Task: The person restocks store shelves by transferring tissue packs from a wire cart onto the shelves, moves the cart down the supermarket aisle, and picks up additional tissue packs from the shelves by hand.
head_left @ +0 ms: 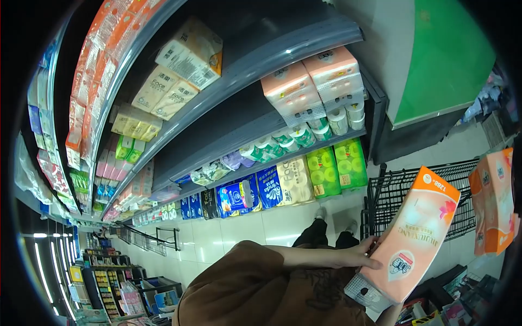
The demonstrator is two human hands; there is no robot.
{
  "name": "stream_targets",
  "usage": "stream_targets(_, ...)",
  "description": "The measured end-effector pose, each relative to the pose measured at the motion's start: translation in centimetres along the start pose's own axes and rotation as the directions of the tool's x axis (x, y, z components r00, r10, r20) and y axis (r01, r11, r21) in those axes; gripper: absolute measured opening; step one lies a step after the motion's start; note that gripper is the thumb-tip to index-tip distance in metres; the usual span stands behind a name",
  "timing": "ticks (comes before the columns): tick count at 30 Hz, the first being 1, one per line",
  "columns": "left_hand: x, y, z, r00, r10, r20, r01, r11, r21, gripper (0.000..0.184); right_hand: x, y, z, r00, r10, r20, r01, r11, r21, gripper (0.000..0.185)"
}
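A large orange-and-peach tissue pack (416, 236) is tilted in front of my body. My left hand (367, 255) grips its near side, with the thumb lying over the front face. At the pack's lower end is my right hand (390, 314), holding it from below; most of its fingers are hidden. Beyond the pack stands a black wire cart (380, 198). A second orange tissue pack (492, 201) is at the cart's far right side.
Two peach tissue packs (310, 87) sit on a grey shelf (228, 122), above toilet rolls (302, 136). Green roll packs (323, 171) and blue packs (234, 198) stand along the floor. A green-and-white pillar (435, 60) rises beside the shelf end. Another wire rack (144, 239) is down the aisle.
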State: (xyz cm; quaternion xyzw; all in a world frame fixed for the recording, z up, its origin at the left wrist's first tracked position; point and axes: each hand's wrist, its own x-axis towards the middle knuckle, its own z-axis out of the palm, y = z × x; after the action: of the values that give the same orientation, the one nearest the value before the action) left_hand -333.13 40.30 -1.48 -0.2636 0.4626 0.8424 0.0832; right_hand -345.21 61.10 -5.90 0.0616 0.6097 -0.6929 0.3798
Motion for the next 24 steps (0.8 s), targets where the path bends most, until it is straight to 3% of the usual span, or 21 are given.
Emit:
stream_targets(5, -1.1, -1.7, -1.9, 0.982, 0.142, 0.124, -0.132, 0.988, -0.085, 0.114, -0.7, -0.4, 3.1, 0.996, -0.087, -0.032, 0.087, 0.996, -0.013, 0.075)
stream_targets(9, -3.8, -0.1, -4.1, 0.934, 0.285, 0.216, -0.261, 0.956, -0.135, 0.11, -0.4, -2.0, 7.1, 0.976, -0.211, -0.046, 0.209, 0.977, -0.037, 0.078)
stream_targets(12, -7.3, 3.2, -6.4, 0.914, 0.356, 0.194, -0.32, 0.928, -0.192, 0.108, -0.3, -3.5, 10.8, 0.947, -0.32, -0.014, 0.319, 0.946, -0.061, 0.08)
stream_targets(13, -8.7, 3.9, -7.1, 0.91, 0.381, 0.161, -0.339, 0.91, -0.239, 0.109, -0.2, -3.8, 12.3, 0.936, -0.353, 0.009, 0.353, 0.933, -0.069, 0.081)
stream_targets(16, -12.7, 4.0, -10.4, 0.887, 0.46, 0.046, -0.449, 0.88, -0.154, 0.112, -0.3, -4.1, 16.7, 0.899, -0.414, 0.144, 0.428, 0.9, -0.083, 0.083)
stream_targets(18, -16.7, 3.0, -12.7, 0.907, 0.417, -0.059, -0.419, 0.876, -0.239, 0.114, -0.6, -3.4, 19.9, 0.854, -0.423, 0.303, 0.473, 0.873, -0.117, 0.085)
stream_targets(19, -18.2, 1.5, -13.7, 0.907, 0.395, -0.148, -0.42, 0.872, -0.252, 0.113, -1.1, -3.0, 21.6, 0.795, -0.418, 0.439, 0.526, 0.835, -0.159, 0.095)
stream_targets(20, -19.9, 0.2, -14.7, 0.902, 0.363, -0.235, -0.419, 0.868, -0.265, 0.113, -1.6, -2.7, 23.3, 0.719, -0.403, 0.566, 0.585, 0.791, -0.18, 0.106)
stream_targets(21, -22.1, 0.2, -15.2, 0.898, 0.347, -0.272, -0.423, 0.852, -0.309, 0.11, -1.0, -1.2, 24.2, 0.661, -0.379, 0.648, 0.598, 0.788, -0.149, 0.095)
stream_targets(24, -27.5, -2.1, -16.7, 0.841, 0.303, -0.448, -0.472, 0.815, -0.335, 0.104, -1.8, 1.9, 29.1, 0.639, -0.239, 0.731, 0.578, 0.776, -0.251, 0.095)
